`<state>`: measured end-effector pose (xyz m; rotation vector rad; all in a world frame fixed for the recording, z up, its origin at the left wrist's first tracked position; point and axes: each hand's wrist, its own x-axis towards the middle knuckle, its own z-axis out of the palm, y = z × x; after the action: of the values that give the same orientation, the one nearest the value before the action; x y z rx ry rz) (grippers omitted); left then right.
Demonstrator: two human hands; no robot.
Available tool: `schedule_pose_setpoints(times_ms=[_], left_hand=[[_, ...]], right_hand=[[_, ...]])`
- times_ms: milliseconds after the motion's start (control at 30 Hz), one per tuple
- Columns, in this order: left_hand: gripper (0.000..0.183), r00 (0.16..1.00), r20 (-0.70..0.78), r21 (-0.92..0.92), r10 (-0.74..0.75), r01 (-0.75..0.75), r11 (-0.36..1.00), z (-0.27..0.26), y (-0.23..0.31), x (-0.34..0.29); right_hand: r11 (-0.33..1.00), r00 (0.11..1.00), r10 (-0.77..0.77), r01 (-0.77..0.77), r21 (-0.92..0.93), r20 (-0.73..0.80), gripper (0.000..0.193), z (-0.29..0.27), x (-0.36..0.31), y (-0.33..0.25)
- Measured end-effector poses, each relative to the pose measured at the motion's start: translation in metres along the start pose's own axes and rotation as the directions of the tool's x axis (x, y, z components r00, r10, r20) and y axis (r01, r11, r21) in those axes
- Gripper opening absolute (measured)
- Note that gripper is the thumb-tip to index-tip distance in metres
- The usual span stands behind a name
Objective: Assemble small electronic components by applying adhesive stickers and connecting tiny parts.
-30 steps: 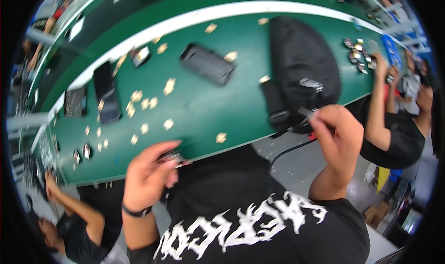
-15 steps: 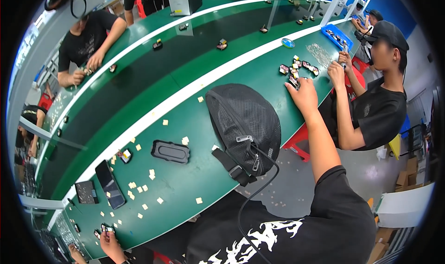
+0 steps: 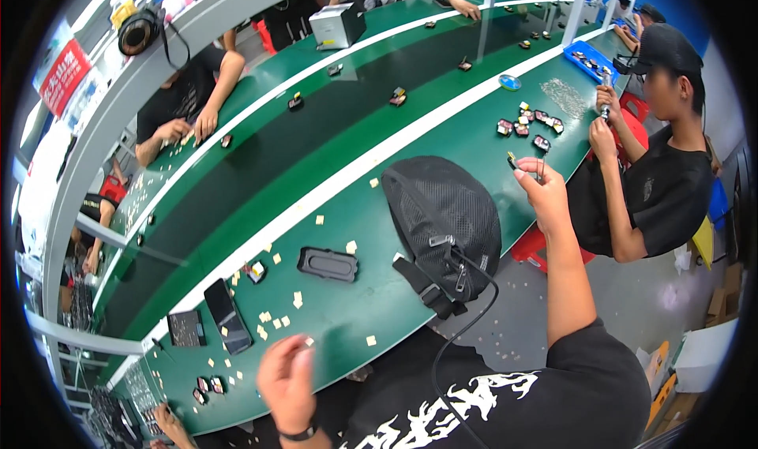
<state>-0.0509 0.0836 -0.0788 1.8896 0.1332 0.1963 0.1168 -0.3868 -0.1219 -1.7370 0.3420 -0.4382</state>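
Note:
My right hand (image 3: 545, 192) is raised at the bench edge, its fingers closed on a small black electronic part (image 3: 512, 160) with a yellow bit on top. Just beyond it lies a cluster of similar black parts (image 3: 524, 122) with white and pink faces. Lower down, my left hand (image 3: 288, 382) hovers over the near edge, smeared by motion. Its thumb and fingers come together, with a tiny pale spot at the tips that I cannot make out. Several small parts (image 3: 209, 387) sit left of it, and cream squares (image 3: 276, 321) are scattered beyond.
A black mesh bag (image 3: 446, 220) stands between my arms, its cable running toward me. A black tray (image 3: 328, 264), a phone (image 3: 228, 316) and a dark box (image 3: 186, 328) lie on the green bench. At right, a co-worker (image 3: 663, 165) handles a tool near a blue tray (image 3: 592, 61).
My left hand has left the parts at the lower left and moved right and up. My right hand has drawn back from the cluster with a part. The view has shifted.

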Motion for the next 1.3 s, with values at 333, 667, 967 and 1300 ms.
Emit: schedule_pose_setpoints(times_ms=[333, 667, 967, 1300], left_hand=[[0.058, 0.756, 0.654, -0.557, -0.031, 0.509, 0.656, 0.104, 0.056, 0.04], [0.044, 0.886, 0.44, -0.496, -0.143, 0.373, 0.784, 0.079, 0.039, 0.027], [0.031, 0.973, 0.222, -0.304, 0.057, 0.013, 0.953, 0.081, 0.031, 0.014], [0.028, 0.93, 0.353, -0.365, -0.105, 0.24, 0.899, 0.067, 0.033, 0.017]], right_hand=[[0.77, 0.528, -0.548, 0.621, 0.146, 0.649, 0.039, 0.078, -0.142, -0.103], [0.848, 0.516, 0.124, -0.499, 0.18, 0.848, 0.023, 0.084, -0.177, -0.106], [0.542, 0.3, 0.244, -0.831, 0.127, 0.922, 0.02, 0.107, -0.187, -0.1], [0.665, 0.499, 0.223, -0.706, 0.243, 0.838, 0.023, 0.121, -0.204, -0.09]])
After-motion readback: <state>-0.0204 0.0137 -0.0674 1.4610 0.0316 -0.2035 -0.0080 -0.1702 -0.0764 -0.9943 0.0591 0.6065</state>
